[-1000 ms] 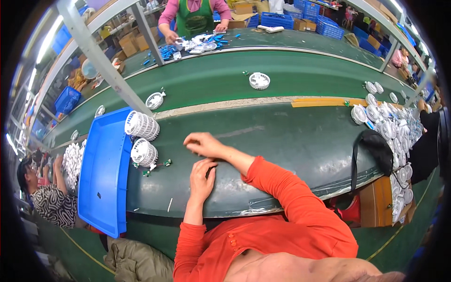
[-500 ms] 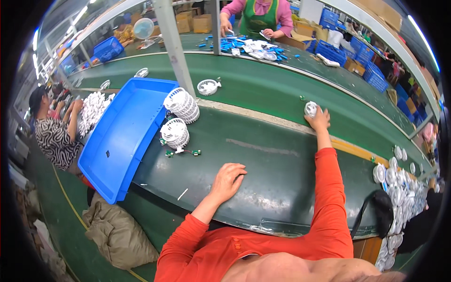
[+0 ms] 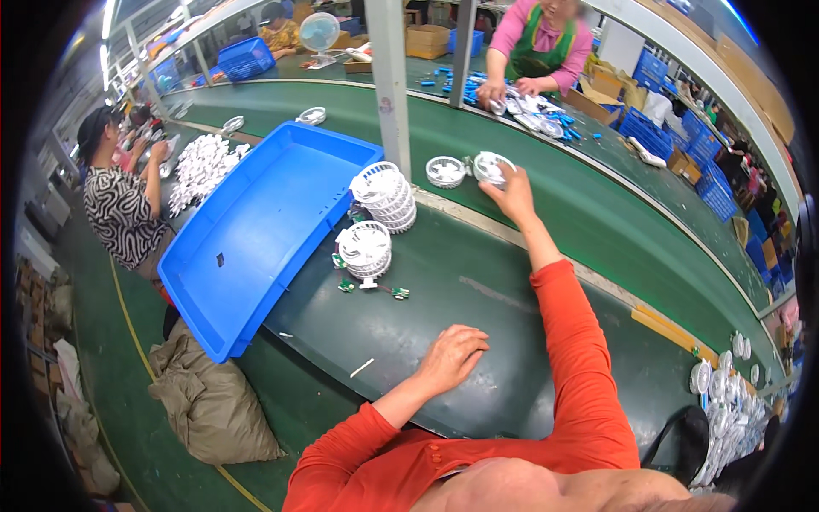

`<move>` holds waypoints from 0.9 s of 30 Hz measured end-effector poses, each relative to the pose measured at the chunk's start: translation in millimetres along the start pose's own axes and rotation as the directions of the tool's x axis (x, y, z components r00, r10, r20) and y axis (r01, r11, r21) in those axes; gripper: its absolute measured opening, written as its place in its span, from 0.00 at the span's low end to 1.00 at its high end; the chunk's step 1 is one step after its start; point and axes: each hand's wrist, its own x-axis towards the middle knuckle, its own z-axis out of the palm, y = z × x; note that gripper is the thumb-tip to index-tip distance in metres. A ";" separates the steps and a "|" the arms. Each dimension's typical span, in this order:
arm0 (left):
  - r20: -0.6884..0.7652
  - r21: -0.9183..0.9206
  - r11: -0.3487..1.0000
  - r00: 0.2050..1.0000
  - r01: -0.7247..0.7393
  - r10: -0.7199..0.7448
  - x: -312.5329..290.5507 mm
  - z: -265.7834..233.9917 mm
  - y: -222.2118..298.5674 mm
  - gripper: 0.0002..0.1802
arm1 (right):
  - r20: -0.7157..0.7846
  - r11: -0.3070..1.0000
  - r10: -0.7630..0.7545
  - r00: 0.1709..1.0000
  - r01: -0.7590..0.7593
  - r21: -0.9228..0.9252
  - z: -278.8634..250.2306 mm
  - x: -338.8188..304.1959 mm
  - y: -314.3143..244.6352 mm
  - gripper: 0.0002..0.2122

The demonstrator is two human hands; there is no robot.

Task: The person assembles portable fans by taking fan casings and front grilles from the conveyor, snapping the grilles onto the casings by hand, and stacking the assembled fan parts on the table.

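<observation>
My right hand (image 3: 514, 199) reaches over the green conveyor belt, its fingers closed on the rim of a white round fan guard (image 3: 490, 167). Just left of it on the belt lies another white fan guard (image 3: 445, 172), with a small green part between the two. My left hand (image 3: 454, 358) rests on the dark green worktable (image 3: 426, 294) near its front edge, fingers loosely laid out and holding nothing. Two stacks of white fan guards, a farther stack (image 3: 384, 198) and a nearer stack (image 3: 365, 247), stand left of centre. Small green circuit boards (image 3: 399, 293) on wires lie by the nearer one.
Beside the stacks a big blue tray (image 3: 256, 239) leans at an angle. A metal post (image 3: 390, 94) rises behind them. White fan parts (image 3: 729, 410) are heaped at the right, near a black object (image 3: 685, 439). Across the belt, a person in a green apron (image 3: 546, 51) handles white parts.
My right hand has moved left along the belt with the fan guard, close to the other one. The view has shifted, so the tray and stacks appear farther right. My left hand stays on the table.
</observation>
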 end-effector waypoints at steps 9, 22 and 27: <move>-0.035 -0.057 0.998 0.999 -0.003 0.001 -2.0 2.6 3.5 0.07 | 0.165 0.979 0.095 0.982 -0.062 -0.193 90.3 19.1 -36.8 0.35; -0.048 -0.022 0.999 0.998 -0.050 0.049 -3.1 1.1 -3.9 0.07 | 0.229 0.908 -0.044 0.972 -0.057 0.415 -4.9 -39.9 -74.7 0.29; -0.045 -0.005 0.999 0.998 -0.041 0.041 -6.3 3.1 -1.8 0.07 | 0.185 0.851 -0.362 0.914 0.243 0.466 -62.6 -65.8 -168.7 0.32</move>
